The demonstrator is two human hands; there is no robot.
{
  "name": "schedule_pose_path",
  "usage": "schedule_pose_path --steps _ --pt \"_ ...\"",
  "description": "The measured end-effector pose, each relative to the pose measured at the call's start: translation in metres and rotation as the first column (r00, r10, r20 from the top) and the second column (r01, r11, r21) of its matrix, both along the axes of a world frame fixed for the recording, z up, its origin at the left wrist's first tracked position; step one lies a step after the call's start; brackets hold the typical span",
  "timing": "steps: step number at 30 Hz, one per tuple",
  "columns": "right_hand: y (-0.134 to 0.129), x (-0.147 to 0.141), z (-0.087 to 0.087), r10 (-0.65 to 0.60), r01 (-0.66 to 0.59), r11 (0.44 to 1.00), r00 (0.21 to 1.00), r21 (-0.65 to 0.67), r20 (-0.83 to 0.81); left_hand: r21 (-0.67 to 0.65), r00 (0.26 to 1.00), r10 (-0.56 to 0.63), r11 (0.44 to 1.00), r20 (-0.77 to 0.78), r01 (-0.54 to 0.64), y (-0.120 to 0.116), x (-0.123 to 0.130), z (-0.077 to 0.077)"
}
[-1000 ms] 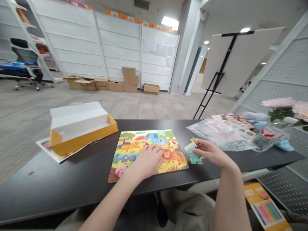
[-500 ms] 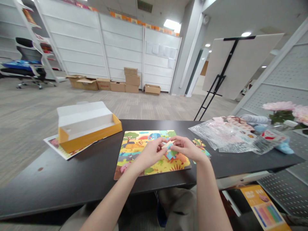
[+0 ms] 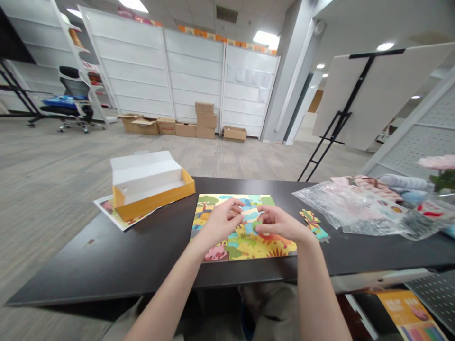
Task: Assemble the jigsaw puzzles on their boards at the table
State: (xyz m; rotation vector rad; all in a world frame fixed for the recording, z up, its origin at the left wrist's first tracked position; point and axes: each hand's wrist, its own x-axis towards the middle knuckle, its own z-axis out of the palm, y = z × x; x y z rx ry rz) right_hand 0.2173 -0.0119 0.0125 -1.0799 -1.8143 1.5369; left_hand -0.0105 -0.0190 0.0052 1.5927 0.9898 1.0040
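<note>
Here we are at the dark worktop (image 3: 88, 246), and both hands are in over the jigsaw board (image 3: 273, 251), right above the middle of its bright animal picture. The left hand (image 3: 220, 222) and the right hand (image 3: 280, 225) reach in from the near side, their fingers (image 3: 236, 208) curled together, tips closed on a small pale blue jigsaw piece (image 3: 250, 217) just above the board. The fingers hide much of it, so its exact outline is hard to call. Just right of the board lie a few loose pieces (image 3: 313, 225), and beyond them a crumpled clear plastic bag (image 3: 341, 213) spreads across the far right of the worktop. Off to the left, an open orange box (image 3: 152, 201) sits on a printed sheet (image 3: 113, 213). The risks? This is a small piece in a fingertip grip, so one slip could drop it and jolt neighbouring pieces out of line. The heel of the left hand is low over the picture and could shift what's already lying there, and a careless sweep of the right wrist could push those loose pieces into the folds of that bag.
</note>
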Motion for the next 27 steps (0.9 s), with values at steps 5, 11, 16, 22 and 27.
schedule_pose_path --steps 5,11,16,22,27 --pt "-0.003 -0.001 0.001 0.103 -0.103 0.995 0.994 -0.013 0.027 -0.009 0.992 -0.091 0.996 -0.087 0.09 -0.006 0.003 -0.005" --pt "0.01 0.013 -0.005 -0.283 0.269 0.948 0.956 0.17 0.07 0.261 0.849 0.059 0.961 -0.524 0.094 -0.015 0.005 -0.007" --pt "0.04 0.029 -0.012 -0.524 0.46 0.817 0.844 0.348 0.113 0.364 0.574 0.149 0.888 -0.805 0.28 -0.021 0.005 -0.004" --pt "0.089 0.022 -0.008 -0.453 0.369 0.87 0.861 0.327 0.232 0.356 0.555 0.138 0.883 -0.821 0.307 -0.02 0.004 -0.002" --pt "0.111 0.016 -0.02 -0.397 0.321 0.902 0.88 0.289 0.26 0.349 0.558 0.128 0.884 -0.82 0.31 -0.018 0.002 -0.001"
